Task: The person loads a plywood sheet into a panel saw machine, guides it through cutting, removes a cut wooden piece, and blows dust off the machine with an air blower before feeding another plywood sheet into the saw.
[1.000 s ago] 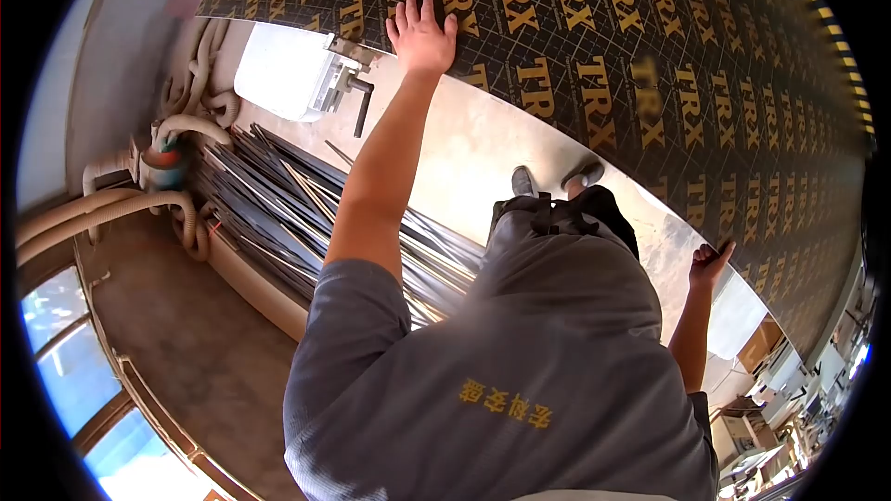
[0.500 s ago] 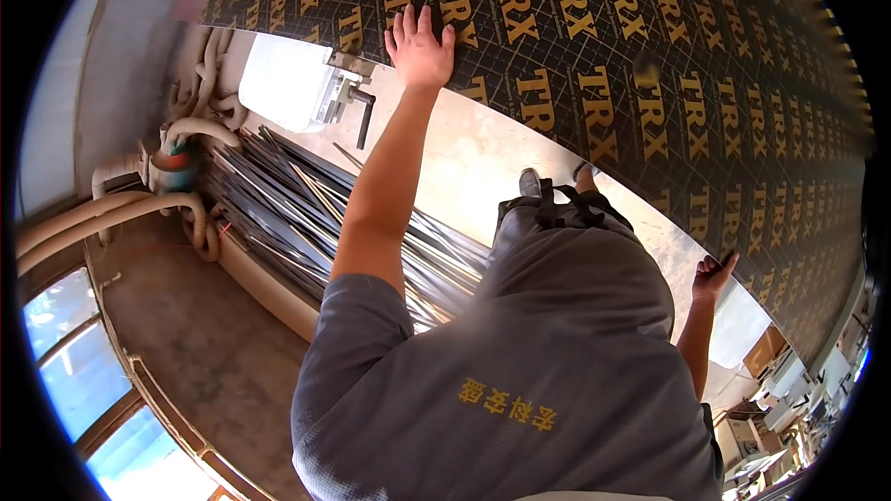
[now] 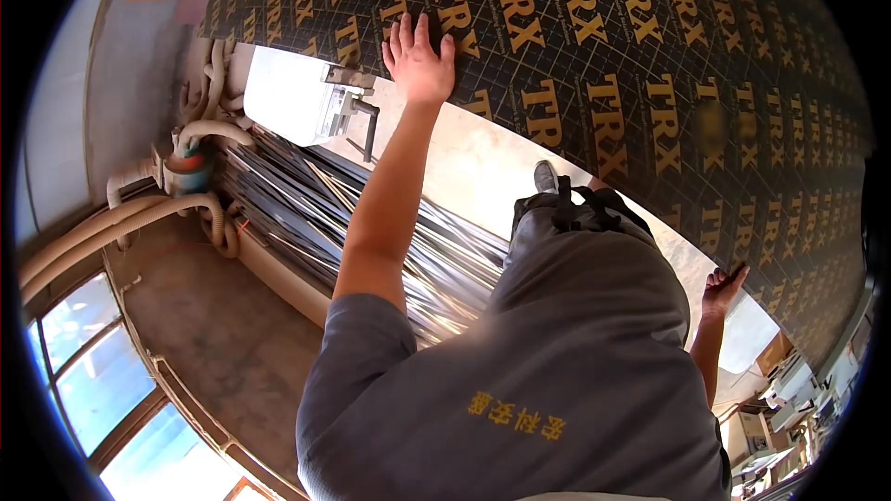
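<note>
A large black board (image 3: 608, 65) printed with gold TRX letters and thin diagonal lines spreads across the upper right of the head view. My left hand (image 3: 422, 65) lies flat on its surface close to the near edge, fingers stretched and thumb apart. Farther right along that edge, my right hand (image 3: 721, 292) grips the board, with a thumb or finger reaching onto the printed face and the other fingers curled at the rim. The underside of the board is out of sight.
Beneath the board's left end is a white machine part (image 3: 290, 93) with a black crank handle (image 3: 370, 130). Long dark and light strips (image 3: 371, 232) lie on the floor at my left, beside ribbed hoses (image 3: 121, 223). Cluttered benches (image 3: 770, 427) stand far right.
The view has shifted slightly, and the board's lettering sits a little differently in it. Both hands keep their places on the board, the left flat and the right at the edge.
</note>
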A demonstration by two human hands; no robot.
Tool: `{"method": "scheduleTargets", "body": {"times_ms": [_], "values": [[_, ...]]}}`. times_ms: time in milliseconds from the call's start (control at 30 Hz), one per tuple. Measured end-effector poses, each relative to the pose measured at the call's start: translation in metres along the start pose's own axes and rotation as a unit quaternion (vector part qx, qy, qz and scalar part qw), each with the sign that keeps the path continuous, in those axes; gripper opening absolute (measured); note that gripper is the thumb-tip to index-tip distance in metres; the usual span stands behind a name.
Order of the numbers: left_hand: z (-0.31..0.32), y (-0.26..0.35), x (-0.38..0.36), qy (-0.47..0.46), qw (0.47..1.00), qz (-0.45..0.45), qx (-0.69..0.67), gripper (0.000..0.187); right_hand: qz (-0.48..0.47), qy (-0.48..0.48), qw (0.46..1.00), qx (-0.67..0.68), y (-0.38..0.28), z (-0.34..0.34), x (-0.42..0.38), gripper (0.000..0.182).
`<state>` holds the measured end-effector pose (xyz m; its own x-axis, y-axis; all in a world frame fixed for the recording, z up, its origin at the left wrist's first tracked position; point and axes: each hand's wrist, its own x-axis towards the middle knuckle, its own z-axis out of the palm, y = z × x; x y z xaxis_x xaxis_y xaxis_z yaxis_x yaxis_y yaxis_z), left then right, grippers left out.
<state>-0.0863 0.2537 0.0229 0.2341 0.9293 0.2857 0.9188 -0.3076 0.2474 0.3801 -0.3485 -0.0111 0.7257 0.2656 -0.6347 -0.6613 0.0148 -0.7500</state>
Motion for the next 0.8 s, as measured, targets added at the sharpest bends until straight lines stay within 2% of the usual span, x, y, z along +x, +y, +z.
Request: {"method": "scheduleTargets", "body": {"times_ms": [800], "values": [[-0.003,0.004,0.004,-0.01,1.0,0.004,0.011,0.061,0.012,-0.005,1.0,0.024,0.002,-0.004,0.0,0.05]]}}
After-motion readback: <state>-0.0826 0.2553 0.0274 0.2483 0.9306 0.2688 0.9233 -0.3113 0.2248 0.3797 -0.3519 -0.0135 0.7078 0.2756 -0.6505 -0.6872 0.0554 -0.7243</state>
